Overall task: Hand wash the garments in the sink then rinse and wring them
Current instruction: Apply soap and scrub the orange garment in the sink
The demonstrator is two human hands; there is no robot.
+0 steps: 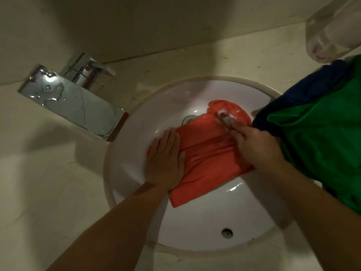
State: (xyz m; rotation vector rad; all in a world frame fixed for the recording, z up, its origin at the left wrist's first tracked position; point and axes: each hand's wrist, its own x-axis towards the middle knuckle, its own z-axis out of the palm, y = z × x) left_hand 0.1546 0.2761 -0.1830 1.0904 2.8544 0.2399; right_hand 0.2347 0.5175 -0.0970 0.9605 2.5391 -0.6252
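orange garment [207,153] in sink [195,222], suds [227,112] at far end: wash stage. left hand [166,159] spread flat on it; right hand [254,145] blurred, grip unclear. green garment [322,143] and blue garment [304,94] wait on bench [58,192] — rinse, wring pending.

Beige stone-look countertop [48,192], faintly veined, filled most of view. Matching beige wall [136,20] rose behind it, with the seam running diagonally. Chrome box-shaped faucet [74,102] stood at left, water drops on its flat top and lever handle [88,67] behind. Clear plastic container [332,32] sat in upper right corner. Light was dim and warm; soft shadows lay across counter.
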